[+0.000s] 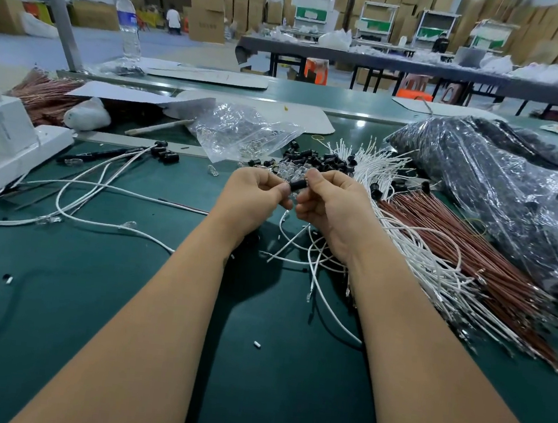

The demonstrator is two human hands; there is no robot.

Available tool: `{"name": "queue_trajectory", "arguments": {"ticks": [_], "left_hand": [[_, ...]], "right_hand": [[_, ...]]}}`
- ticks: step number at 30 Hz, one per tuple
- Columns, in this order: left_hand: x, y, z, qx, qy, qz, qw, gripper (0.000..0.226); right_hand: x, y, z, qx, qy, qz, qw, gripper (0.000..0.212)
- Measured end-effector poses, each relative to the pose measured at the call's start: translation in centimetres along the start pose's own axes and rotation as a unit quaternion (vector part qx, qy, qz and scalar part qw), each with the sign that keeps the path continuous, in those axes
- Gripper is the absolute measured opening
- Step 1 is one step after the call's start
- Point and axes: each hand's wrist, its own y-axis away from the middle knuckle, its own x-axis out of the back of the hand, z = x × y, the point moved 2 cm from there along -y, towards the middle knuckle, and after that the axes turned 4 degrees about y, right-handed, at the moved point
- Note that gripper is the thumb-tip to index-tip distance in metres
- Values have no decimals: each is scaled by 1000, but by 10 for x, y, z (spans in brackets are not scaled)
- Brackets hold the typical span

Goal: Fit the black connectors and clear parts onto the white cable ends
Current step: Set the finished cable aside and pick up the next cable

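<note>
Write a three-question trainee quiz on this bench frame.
1. True or false: both hands meet on the small black cylindrical connector.
2. Which lies right of the right hand? A) white plastic device B) bundle of reddish-brown wires C) clear water bottle
3. Fill in: the loose pile of black connectors lies just ___ the hands.

Key: 1 true, the left hand and right hand pinch it. 2 B, the bundle of reddish-brown wires. 3 beyond.

Hands (294,197) on black connector (297,185) (pinched)
</note>
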Motion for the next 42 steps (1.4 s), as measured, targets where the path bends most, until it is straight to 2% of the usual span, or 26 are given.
{"name": "queue_trajectory", "arguments": {"ticks": [3,7,12,20,27,32,36,42], "left_hand": [[-3,0,-1,-8,-2,-4,1000,21],[-6,2,1,-11,55,-1,998,24],[-6,3,6,2,76,-47,996,26],[-18,6,5,1,17,-120,993,28],[-24,9,5,-2,73,-111,991,23],[-21,8,2,-11,72,-118,990,26],[-20,9,3,-30,83,-123,988,30],[-17,8,10,-61,101,-60,991,25]], "right_hand": [[-1,2,-1,-4,-13,-15,1000,21],[0,4,-1,-5,-56,-24,998,19],[-2,4,-2,-5,-118,-23,993,17],[0,-1,0,7,-66,15,998,22],[1,-3,1,20,-43,22,999,26],[4,-1,2,30,-10,7,999,31],[7,0,-5,37,-24,-20,999,24],[4,3,-14,54,-83,-34,995,25]]}}
